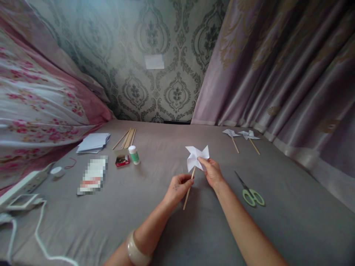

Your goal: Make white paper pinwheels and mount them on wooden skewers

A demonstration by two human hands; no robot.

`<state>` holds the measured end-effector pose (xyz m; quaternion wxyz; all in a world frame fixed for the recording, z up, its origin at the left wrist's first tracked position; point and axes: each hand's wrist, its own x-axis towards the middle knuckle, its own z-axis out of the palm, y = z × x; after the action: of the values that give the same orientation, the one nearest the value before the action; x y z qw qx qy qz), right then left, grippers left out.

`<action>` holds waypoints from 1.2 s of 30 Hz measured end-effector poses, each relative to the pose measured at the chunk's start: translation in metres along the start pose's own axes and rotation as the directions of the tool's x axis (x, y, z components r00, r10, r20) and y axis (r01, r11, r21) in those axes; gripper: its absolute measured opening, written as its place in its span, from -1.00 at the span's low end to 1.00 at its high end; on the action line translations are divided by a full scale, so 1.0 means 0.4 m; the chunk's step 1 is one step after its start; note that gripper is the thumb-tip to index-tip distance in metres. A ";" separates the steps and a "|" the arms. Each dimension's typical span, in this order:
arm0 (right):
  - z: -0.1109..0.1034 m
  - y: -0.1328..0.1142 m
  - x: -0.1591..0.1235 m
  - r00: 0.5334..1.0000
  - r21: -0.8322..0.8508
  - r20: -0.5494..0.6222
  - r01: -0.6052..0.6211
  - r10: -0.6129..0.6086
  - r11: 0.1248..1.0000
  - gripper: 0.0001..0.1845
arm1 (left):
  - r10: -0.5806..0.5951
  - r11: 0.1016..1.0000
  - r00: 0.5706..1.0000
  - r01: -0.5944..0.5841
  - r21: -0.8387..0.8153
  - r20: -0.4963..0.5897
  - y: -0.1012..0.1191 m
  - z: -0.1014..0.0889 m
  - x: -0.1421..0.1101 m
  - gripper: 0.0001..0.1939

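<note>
A white paper pinwheel (pixel 193 157) on a thin wooden stick (pixel 186 201) is held up in front of me, tilted slightly. My left hand (pixel 179 186) is closed round the stick, below the paper blades. At the blades, my right hand (pixel 213 171) pinches the pinwheel, its thumb or finger resting close to the centre and the other fingers behind the paper. What lies behind the paper is hidden.
Scissors (pixel 249 194) with green handles lie on the right. Two finished-looking pinwheels (pixel 231 133) rest at the back right. On the left are a glue bottle (pixel 134 155), a small red box (pixel 122 160), wooden sticks (pixel 129 138), paper sheets (pixel 93 142) and a power strip (pixel 26 186).
</note>
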<state>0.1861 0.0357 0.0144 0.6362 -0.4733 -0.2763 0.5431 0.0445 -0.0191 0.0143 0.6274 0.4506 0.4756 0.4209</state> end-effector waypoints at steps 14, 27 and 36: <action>0.004 0.047 0.028 1.000 0.046 0.031 0.004 -0.005 0.999 -0.62 | -0.008 0.997 1.000 0.009 0.081 -0.012 0.001 -0.003 0.011 -0.66; -0.011 0.063 0.042 0.998 0.085 0.055 0.010 -0.015 0.996 -0.62 | -0.031 0.997 0.999 0.032 0.077 -0.014 0.002 0.002 0.007 -0.59; -0.010 0.065 0.039 0.998 0.087 0.054 0.022 -0.027 0.996 -0.65 | -0.048 0.997 0.999 0.048 0.065 -0.003 -0.006 -0.003 0.015 -0.58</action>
<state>0.1826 0.0483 -0.0131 0.6548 -0.4268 -0.2758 0.5595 0.0447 -0.0136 0.0103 0.6220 0.4592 0.5000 0.3902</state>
